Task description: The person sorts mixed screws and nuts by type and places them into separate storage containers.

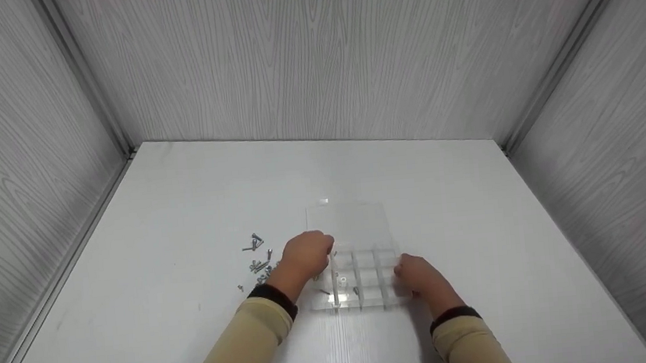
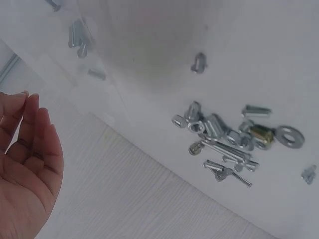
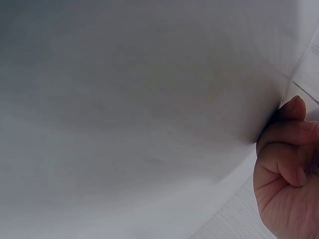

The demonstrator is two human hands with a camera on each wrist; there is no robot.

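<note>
Tan long sleeves (image 1: 249, 343), black cuffs (image 1: 275, 298), bare hands.

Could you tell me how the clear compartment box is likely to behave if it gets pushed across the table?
The clear compartment box looks like thin, rigid plastic, so it is probably light and would likely slide easily on the smooth white table. Its lid lies open behind it, so it may flap or drag. The few screws inside would probably rattle.
</note>
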